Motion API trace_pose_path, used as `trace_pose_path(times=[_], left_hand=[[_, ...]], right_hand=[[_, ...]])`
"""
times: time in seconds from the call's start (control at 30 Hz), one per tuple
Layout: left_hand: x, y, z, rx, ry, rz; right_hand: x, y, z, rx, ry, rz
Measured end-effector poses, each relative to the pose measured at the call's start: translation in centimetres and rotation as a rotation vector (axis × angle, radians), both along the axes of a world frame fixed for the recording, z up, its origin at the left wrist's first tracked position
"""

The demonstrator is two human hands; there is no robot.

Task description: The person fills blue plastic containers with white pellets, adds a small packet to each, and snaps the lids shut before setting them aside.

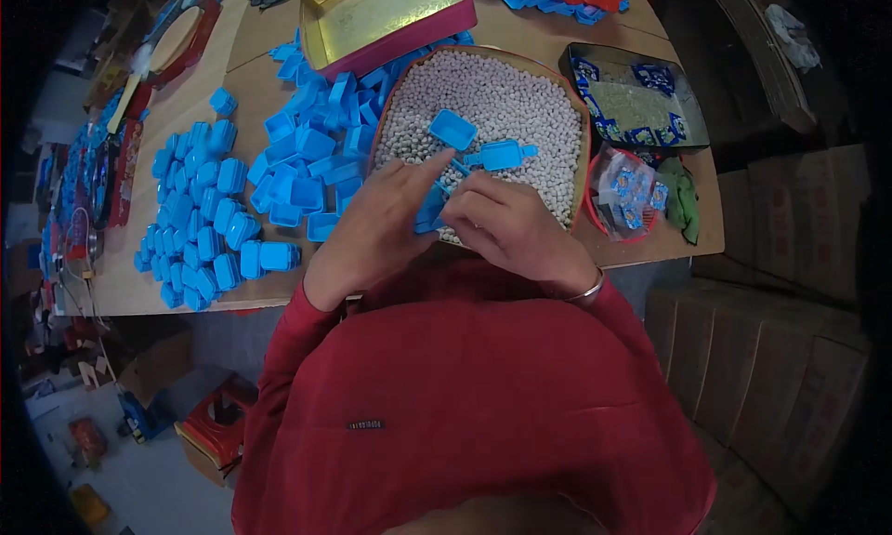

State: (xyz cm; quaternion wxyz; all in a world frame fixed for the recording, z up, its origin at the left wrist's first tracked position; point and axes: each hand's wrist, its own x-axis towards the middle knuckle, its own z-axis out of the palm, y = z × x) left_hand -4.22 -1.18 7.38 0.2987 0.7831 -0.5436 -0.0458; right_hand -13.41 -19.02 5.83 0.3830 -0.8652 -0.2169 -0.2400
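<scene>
Wooden table point(246, 84) under the grip, pale floor point(130, 479) well below-left of it, stacked brown cartons point(743, 358) to its right, light dim that side, brighter left

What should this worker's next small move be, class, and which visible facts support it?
Probably the left hand should steady the blue piece while the right hand works on it. Both hands meet there, though their grip is partly hidden, and loose white beads lie below, so a slip might drop it among them.
</scene>
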Motion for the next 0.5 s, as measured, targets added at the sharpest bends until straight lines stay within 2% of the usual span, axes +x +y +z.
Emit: trace_pose_path(times=[0.03, 0.13, 0.27, 0.33, 0.5], left_hand=[[0.0, -0.1, 0.0, -0.089, 0.023, 0.036], [0.5, 0.3, -0.9, -0.039, 0.027, 0.020], [-0.2, 0.2, -0.7, -0.220, 0.104, 0.028], [-0.9, -0.2, -2.1, -0.357, 0.187, 0.054], [-1.8, -2.1, -3.5, -0.695, 0.090, 0.162]], right_hand=[[-0.3, 0.1, 0.1, 0.038, 0.016, 0.006], [-0.7, -0.1, 0.1, 0.104, 0.018, 0.005], [-0.7, -1.1, 0.1, 0.183, -0.006, -0.017], [-0.4, -1.5, 0.2, 0.291, 0.109, -0.024], [0.6, -1.8, -0.2, 0.608, 0.403, 0.078]])
